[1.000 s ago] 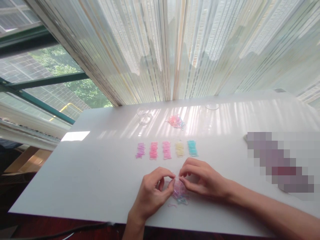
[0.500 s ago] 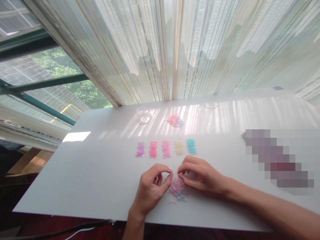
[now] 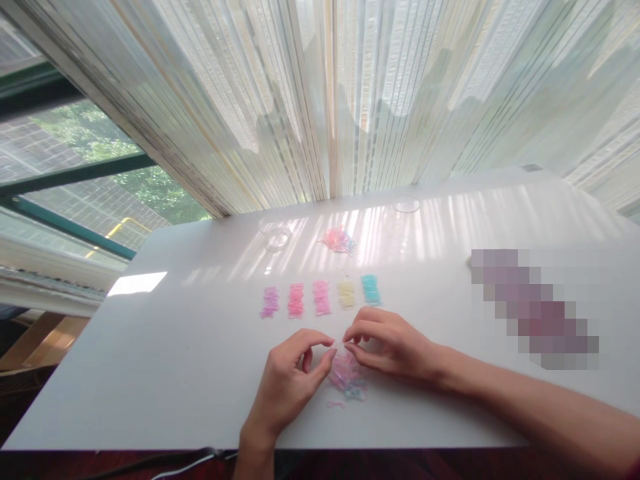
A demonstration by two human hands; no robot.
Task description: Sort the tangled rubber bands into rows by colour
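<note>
My left hand (image 3: 295, 370) has its thumb and index finger pinched on a small, pale rubber band that is hard to make out. Close to its right, my right hand (image 3: 390, 341) also has thumb and index fingertips together at the same band. Just under the fingertips lies a loose pile of mixed pastel rubber bands (image 3: 347, 375), partly covered by the hands. One pink band (image 3: 336, 404) rests apart, in front of the pile. Beyond the hands is a row of sorted groups: purple (image 3: 270, 302), coral pink (image 3: 296, 301), pink (image 3: 321, 297), yellow (image 3: 346, 295) and turquoise (image 3: 371, 290).
Farther back on the white table (image 3: 175, 360) is a second heap of mixed bands (image 3: 339, 239). A clear round container (image 3: 277, 239) sits left of it, and a clear ring-shaped piece (image 3: 407, 205) behind right. A pixelated object (image 3: 537, 307) lies at right. Striped curtains hang behind.
The camera view has turned slightly, so the whole scene sits farther left. My hands stay over the pile with their fingertips close together, and the sorted groups look the same.
</note>
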